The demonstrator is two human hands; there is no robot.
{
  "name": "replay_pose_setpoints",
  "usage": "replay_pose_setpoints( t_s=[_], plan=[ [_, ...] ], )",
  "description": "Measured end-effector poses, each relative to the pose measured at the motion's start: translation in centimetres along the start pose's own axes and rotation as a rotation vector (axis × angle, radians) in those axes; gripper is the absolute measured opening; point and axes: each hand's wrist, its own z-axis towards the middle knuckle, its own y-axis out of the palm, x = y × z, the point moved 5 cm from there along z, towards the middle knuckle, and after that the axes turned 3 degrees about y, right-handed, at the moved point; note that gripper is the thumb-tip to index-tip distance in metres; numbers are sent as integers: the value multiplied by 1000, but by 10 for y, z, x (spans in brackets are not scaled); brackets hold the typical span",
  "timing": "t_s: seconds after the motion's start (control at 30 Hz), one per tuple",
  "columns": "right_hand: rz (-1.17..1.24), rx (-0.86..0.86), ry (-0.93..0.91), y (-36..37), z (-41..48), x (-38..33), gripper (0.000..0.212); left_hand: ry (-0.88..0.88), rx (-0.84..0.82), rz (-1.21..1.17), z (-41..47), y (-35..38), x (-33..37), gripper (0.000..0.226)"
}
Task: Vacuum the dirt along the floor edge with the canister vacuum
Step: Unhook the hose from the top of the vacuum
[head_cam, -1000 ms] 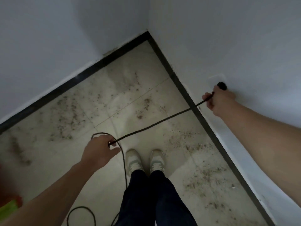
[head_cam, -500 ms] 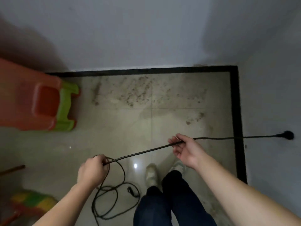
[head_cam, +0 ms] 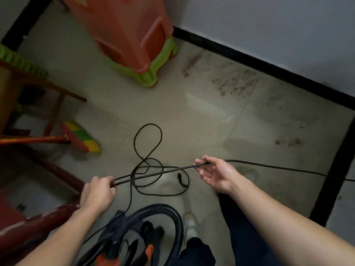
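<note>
A black power cord (head_cam: 159,172) stretches between my two hands above the tiled floor. My left hand (head_cam: 97,194) grips its doubled strands in a fist. My right hand (head_cam: 215,172), palm up with fingers loose, pinches the cord near its fingertips, and the cord runs on to the right edge of the view. Loose loops of the same cord (head_cam: 148,144) lie on the floor beyond my hands. The canister vacuum (head_cam: 132,240), dark with orange parts and a thick black hose (head_cam: 173,219), sits at the bottom centre by my feet. Brown dirt (head_cam: 234,84) is scattered along the black skirting (head_cam: 269,68).
An orange and green plastic stool (head_cam: 134,37) stands against the far wall. A dark red wooden furniture frame (head_cam: 44,167) fills the left side, with a colourful broom head (head_cam: 81,137) beside it. My shoe (head_cam: 190,223) and dark trouser leg (head_cam: 242,227) are below my right hand.
The view has swung left, away from the plug in the right wall, so the vacuum, stool and wooden frame now show. Both hands still hold the cord, farther apart.
</note>
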Motion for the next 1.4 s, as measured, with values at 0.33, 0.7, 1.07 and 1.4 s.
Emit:
replay_pose_setpoints(
  t_s=[0.33, 0.7, 1.07, 1.4],
  plan=[
    [-227, 378, -80, -56, 74, 104, 21, 207, -135, -209, -70, 154, 11, 38],
    [-536, 433, -48, -104, 81, 177, 24, 75, -39, -191, -155, 212, -40, 29],
    [-983, 305, -209, -33, -24, 293, 12, 7, 388, -395, -267, 169, -138, 9],
    [-1334, 282, -690, 75, -52, 450, 22, -32, 448, -404, -332, 225, -293, 42]
  ],
)
